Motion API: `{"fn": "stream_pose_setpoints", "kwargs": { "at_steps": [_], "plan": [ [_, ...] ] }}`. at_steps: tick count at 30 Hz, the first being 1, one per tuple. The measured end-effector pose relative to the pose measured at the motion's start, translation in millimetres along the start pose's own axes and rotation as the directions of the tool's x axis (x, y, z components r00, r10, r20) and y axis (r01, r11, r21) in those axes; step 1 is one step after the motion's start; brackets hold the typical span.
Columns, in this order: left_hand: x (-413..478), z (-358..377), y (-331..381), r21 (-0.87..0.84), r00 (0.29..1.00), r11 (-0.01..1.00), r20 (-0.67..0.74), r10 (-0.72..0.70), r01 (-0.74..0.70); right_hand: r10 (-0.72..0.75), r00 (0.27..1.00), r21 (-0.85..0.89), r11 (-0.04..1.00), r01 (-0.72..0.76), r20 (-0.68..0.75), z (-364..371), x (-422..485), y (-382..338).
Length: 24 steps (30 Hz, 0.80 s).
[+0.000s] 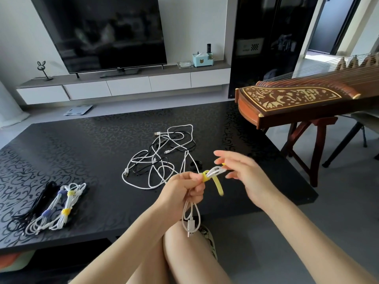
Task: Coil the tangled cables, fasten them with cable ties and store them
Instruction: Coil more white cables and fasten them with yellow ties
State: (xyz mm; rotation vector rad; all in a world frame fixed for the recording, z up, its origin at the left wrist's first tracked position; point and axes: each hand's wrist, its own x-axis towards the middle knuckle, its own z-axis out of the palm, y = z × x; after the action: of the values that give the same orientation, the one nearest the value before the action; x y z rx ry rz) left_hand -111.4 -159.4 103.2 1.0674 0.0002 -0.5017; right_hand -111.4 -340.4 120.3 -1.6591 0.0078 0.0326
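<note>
Head view | left hand (184, 188) clamps folded white cable (190, 218) over the knee, yellow tie (217, 186) half wrapped, tail hanging | right hand (246, 175) blurred beside the loops, grip unclear | tied bundles (55, 212) lie on table (82, 140) | tangled pile (162, 158) remains; storing seems not begun

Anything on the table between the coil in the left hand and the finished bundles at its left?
Nothing visible. The black table shows bare between the white coil in the left hand and the tied bundles; the tangled pile lies farther back, off that line.
</note>
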Motion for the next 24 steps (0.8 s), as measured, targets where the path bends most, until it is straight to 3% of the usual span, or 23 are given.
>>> {"fn": "stream_pose_setpoints", "kwargs": {
  "at_steps": [4,6,8,12,16,19,22,24],
  "plan": [
    [0.3,4.8,7.5,-0.186,0.995,0.980,0.075,-0.059,0.072,0.024,0.973,0.282,0.955,-0.090,0.229,12.6,-10.2,13.2],
    [-0.4,4.3,9.0,-0.247,0.993,0.965,0.092,-0.074,0.094,-0.001,0.964,0.305,0.949,-0.084,0.266,17.3,-13.3,15.0],
    [-1.0,2.2,8.8,-0.284,0.991,0.952,0.099,-0.088,0.113,-0.030,0.975,0.244,0.969,-0.025,0.221,25.2,-16.2,17.2],
    [-2.6,0.7,6.1,-0.336,0.990,0.932,0.096,-0.107,0.133,-0.182,0.982,-0.143,0.974,0.174,-0.046,41.7,-17.6,26.3],
    [1.6,-2.4,-0.1,-0.396,0.994,0.912,0.043,-0.096,0.105,-0.200,0.979,-0.210,0.959,0.189,-0.035,49.4,-21.4,33.3],
    [3.2,-8.3,-9.7,-0.252,0.998,0.966,0.021,-0.055,0.058,-0.188,0.981,-0.298,0.939,0.169,-0.038,58.2,-32.3,39.2],
    [2.8,-13.0,-20.9,0.019,0.986,0.998,-0.158,0.062,-0.059,-0.249,0.968,-0.553,0.803,0.220,0.024,63.0,-41.2,39.8],
    [1.6,-14.5,-25.1,0.211,0.952,0.970,-0.250,0.176,-0.124,-0.239,0.968,-0.636,0.737,0.229,0.072,62.5,-42.4,32.3]
  ]
}}
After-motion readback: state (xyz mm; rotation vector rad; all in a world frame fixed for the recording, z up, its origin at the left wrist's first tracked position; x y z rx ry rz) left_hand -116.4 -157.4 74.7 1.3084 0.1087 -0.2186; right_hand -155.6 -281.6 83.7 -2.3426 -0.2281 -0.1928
